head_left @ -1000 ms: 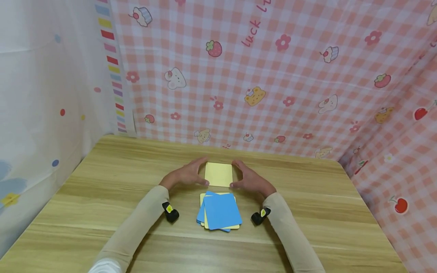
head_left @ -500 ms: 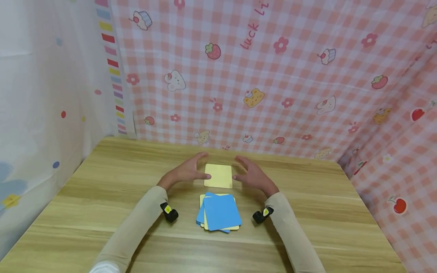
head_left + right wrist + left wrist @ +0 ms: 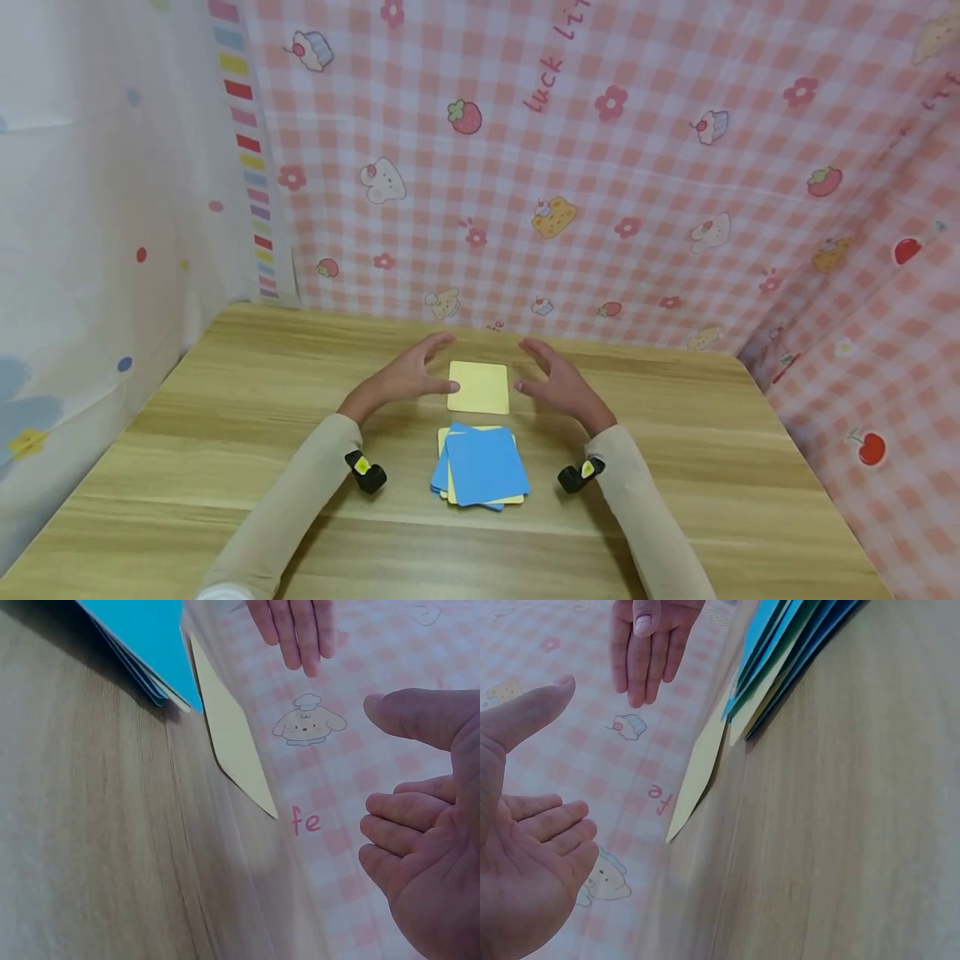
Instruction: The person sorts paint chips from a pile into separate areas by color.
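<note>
A single pale yellow square card (image 3: 479, 387) lies flat on the wooden table (image 3: 225, 433). My left hand (image 3: 408, 375) hovers just left of it and my right hand (image 3: 555, 382) just right of it, both with fingers straight and holding nothing. A loose pile of blue and yellow cards (image 3: 482, 467) sits nearer to me, with a blue card on top. The left wrist view shows my left hand (image 3: 525, 847), the yellow card's edge (image 3: 697, 772) and the pile (image 3: 787, 652). In the right wrist view, my right hand (image 3: 424, 825) is beside the yellow card (image 3: 232, 742).
Pink checked cloth (image 3: 600, 167) with cartoon prints hangs behind and to the right of the table. White dotted cloth (image 3: 90, 208) closes the left side. Small black wrist cameras (image 3: 365, 472) sit on both beige sleeves.
Both hands have let go of the yellow card's side edges and drawn a little apart and upward. The card stays flat in the same place.
</note>
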Demonstrator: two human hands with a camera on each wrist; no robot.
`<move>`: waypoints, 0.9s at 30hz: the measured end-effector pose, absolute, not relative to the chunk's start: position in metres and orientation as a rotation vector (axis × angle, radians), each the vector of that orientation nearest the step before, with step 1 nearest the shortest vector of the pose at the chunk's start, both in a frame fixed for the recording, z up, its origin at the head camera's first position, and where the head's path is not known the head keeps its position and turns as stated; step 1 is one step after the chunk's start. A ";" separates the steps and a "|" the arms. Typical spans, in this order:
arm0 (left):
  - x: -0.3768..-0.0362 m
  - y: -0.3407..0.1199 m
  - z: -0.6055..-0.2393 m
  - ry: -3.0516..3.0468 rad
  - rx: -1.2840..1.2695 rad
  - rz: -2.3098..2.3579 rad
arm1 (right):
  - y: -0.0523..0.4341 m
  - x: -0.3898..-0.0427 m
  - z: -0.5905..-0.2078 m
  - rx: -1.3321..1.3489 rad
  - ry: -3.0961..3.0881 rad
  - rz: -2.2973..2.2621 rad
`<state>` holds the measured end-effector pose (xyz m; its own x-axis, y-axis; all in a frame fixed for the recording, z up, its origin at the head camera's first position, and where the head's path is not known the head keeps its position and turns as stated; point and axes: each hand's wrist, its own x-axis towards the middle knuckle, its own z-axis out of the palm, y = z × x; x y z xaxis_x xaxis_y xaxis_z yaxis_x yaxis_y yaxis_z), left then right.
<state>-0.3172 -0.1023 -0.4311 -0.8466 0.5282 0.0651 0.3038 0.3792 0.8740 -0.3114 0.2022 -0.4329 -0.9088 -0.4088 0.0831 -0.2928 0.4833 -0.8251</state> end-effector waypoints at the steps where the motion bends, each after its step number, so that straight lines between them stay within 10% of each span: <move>1: -0.315 -0.104 -0.431 2.408 0.740 1.470 | 0.203 -0.310 -0.433 -0.625 2.599 -1.405; 27: -0.275 -0.111 -0.418 2.428 0.797 1.518 | 0.209 -0.267 -0.408 -0.718 2.703 -1.365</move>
